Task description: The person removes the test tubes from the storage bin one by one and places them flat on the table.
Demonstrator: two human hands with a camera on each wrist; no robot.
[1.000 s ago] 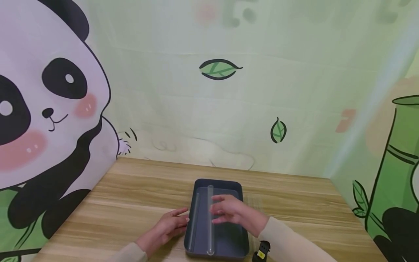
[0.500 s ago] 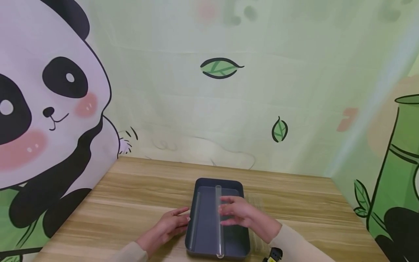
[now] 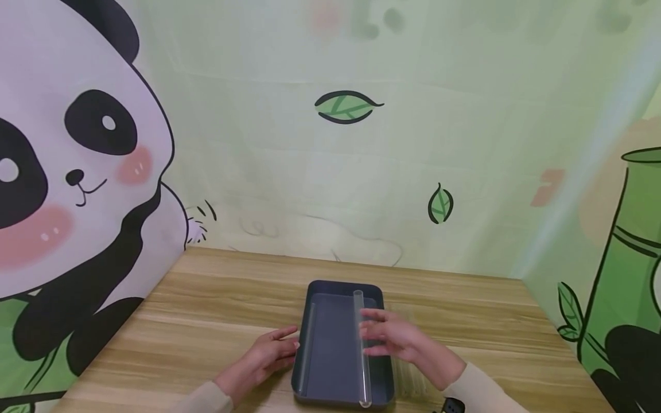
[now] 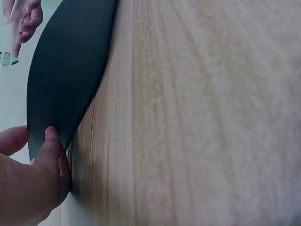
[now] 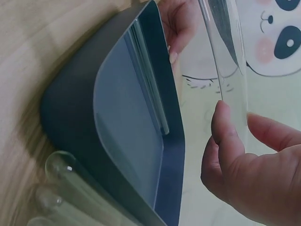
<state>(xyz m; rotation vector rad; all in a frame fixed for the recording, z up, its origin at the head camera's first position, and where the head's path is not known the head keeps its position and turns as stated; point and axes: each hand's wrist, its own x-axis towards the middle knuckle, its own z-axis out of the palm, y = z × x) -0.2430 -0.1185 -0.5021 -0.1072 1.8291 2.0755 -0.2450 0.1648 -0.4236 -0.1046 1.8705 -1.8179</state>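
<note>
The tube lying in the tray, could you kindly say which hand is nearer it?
Left. The left hand touches the tray beside the lying tube; the right hand holds another tube over the tray's opposite side.

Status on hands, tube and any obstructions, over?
Right hand pinching clear tube above tray. Left hand touching tray's left side. Another tube inside, along left wall. Nothing obvious in the way.
</note>
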